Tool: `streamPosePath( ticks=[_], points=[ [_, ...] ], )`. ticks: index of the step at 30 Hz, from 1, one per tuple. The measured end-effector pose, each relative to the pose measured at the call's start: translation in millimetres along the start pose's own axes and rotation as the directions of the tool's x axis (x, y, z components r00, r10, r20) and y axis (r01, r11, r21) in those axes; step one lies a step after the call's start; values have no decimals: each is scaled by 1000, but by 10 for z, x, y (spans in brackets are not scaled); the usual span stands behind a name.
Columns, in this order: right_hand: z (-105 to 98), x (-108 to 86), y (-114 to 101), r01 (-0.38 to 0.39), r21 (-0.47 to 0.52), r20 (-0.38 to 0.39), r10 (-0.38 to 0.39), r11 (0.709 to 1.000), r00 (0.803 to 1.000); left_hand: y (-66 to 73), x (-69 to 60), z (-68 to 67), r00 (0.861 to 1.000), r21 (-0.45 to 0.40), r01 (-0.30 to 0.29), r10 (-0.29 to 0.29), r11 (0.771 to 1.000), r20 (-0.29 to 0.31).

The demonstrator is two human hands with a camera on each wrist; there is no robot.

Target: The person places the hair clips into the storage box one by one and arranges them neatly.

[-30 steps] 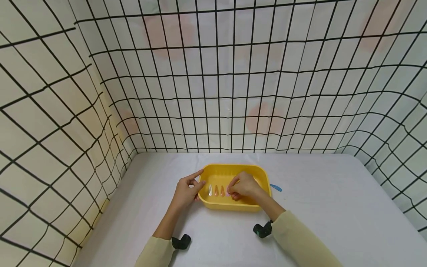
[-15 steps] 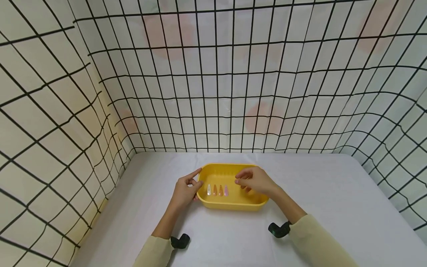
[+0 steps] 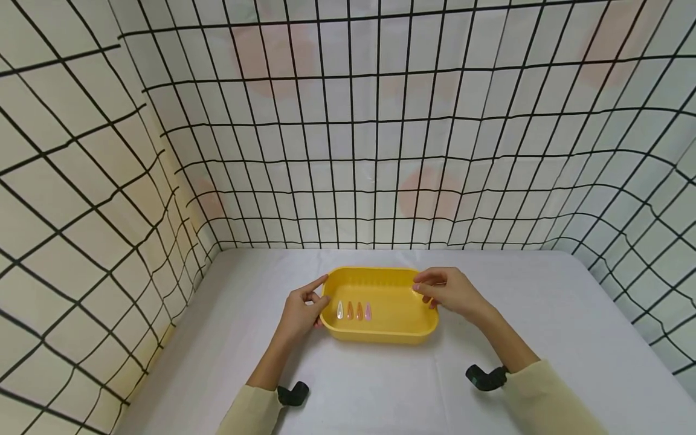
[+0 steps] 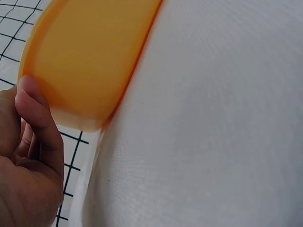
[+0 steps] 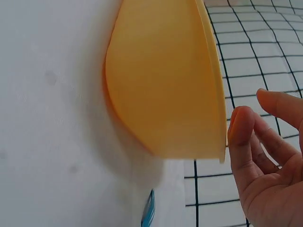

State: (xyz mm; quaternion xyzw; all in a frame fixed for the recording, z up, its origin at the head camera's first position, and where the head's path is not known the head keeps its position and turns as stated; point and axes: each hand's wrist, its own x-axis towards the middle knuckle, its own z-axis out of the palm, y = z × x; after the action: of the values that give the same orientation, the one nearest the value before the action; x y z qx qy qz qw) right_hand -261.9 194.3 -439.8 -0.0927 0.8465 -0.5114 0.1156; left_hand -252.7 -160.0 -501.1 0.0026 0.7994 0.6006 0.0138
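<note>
A yellow plastic tray (image 3: 399,317) stands on the white table. Inside it, toward the left, several snap hair clips lie in a row: a white clip (image 3: 340,310), two orange ones, of which one is the left orange clip (image 3: 350,310), and a pink clip (image 3: 368,311). My left hand (image 3: 300,311) pinches the tray's left rim between thumb and fingers. Above the right rim hovers my right hand (image 3: 448,293), fingers loosely bent and nothing in them. A blue hair clip (image 5: 148,209) lies on the table beyond the tray's right end; in the head view the right hand hides it.
A black wire grid (image 3: 353,160) over white cloth walls in the back and sides of the table (image 3: 261,275). Each wrist carries a black camera, the left wrist camera (image 3: 293,394) and the right wrist camera (image 3: 486,378).
My right hand has let go of the pink clip, leaving it at the row's right end, and moved right to the tray's right rim. The left hand has stayed on the left rim.
</note>
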Motion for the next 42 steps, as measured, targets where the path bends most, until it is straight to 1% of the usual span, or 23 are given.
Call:
streamPosePath(
  ticks=[4, 9, 15, 19, 27, 33, 42],
  points=[
    [-140, -69, 104, -16, -1, -21, 16, 1000, 1000, -7, 3, 0, 1000, 3, 2, -2, 1000, -4],
    [-290, -109, 271, -25, -32, -53, 23, 999, 998, -4, 1, 1, 1000, 3, 5, -5, 1000, -8],
    [-382, -152, 443, -47, -21, -67, 46, 999, 997, 7, -9, 4, 1000, 2, 10, -10, 1000, -16],
    [-400, -163, 549, -74, -24, -74, 72, 997, 995, 0, -4, 5, 1000, 0, 13, -13, 1000, -21],
    [-423, -171, 751, -99, -22, -101, 96, 995, 990, -7, 5, 4, 1000, -6, 12, -12, 1000, -10],
    [-390, -131, 853, -113, -20, -107, 110, 993, 988, -17, -4, -7, 1000, 0, 16, -16, 1000, -11],
    [-307, -76, 898, -143, -119, -119, 129, 983, 985, -4, -17, -1, 1000, -12, 7, -7, 1000, -6]
  ],
)
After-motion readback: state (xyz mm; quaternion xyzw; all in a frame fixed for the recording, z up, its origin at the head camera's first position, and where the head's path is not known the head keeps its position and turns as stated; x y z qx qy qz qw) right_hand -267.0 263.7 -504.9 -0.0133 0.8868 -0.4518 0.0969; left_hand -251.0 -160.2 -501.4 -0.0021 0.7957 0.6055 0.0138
